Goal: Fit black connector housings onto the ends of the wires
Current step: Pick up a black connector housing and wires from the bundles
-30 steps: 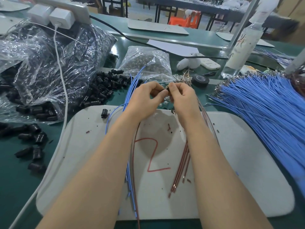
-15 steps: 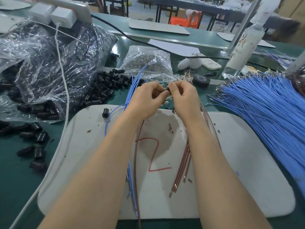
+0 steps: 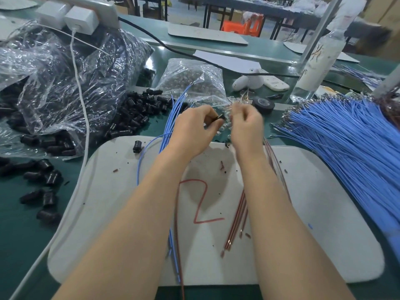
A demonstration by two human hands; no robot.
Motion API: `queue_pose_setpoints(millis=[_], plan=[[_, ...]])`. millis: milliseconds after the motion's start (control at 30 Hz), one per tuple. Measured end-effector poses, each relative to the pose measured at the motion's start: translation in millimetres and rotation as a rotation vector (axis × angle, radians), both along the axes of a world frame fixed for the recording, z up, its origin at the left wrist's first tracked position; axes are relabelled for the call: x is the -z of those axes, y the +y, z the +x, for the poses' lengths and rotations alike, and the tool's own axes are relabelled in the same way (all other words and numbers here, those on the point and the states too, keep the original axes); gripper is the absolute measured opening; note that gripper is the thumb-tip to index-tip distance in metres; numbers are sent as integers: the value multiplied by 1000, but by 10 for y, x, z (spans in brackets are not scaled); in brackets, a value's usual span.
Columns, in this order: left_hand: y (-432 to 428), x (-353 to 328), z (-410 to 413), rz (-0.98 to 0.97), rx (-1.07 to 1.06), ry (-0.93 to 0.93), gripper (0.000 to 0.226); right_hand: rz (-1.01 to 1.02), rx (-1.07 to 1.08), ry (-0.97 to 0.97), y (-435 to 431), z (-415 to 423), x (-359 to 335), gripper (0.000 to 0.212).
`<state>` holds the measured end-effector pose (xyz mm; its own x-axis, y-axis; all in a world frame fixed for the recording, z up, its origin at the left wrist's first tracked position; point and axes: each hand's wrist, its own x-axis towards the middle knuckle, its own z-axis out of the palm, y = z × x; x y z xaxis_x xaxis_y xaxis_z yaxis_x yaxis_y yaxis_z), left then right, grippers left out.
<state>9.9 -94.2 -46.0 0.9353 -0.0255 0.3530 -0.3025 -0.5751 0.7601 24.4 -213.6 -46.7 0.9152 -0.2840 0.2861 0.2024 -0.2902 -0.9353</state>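
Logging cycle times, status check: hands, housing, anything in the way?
Left hand pinching black housing. Right hand curled beside it, blurred, grip unclear. Nothing seen blocking between them.

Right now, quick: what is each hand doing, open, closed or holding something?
Left hand: fingers pinch a black connector housing.
Right hand: fingers curled, blurred; cannot tell if it holds anything.

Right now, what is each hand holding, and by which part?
Left hand pinches a small black plastic connector housing by its body, one end sticking out. Right hand is blurred: cannot tell.
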Motion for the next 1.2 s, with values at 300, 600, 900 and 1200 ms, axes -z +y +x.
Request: queue_pose_setpoints(millis=[300, 600, 900, 1200], plan=[[75, 39, -7, -161, -109, -47, 13, 112, -11, 28, 18, -16, -28, 13], [88, 40, -46, -255, -36, -56, 20, -33, -157, -10, 49, -98, -56, 19], [107, 30, -27, -321, -18, -41, 22, -664, -102, 79, 68, -69, 40, 27], [108, 32, -3, -331, -15, -2, 18, -899, -58, 235, 119, -43, 108, 27]])
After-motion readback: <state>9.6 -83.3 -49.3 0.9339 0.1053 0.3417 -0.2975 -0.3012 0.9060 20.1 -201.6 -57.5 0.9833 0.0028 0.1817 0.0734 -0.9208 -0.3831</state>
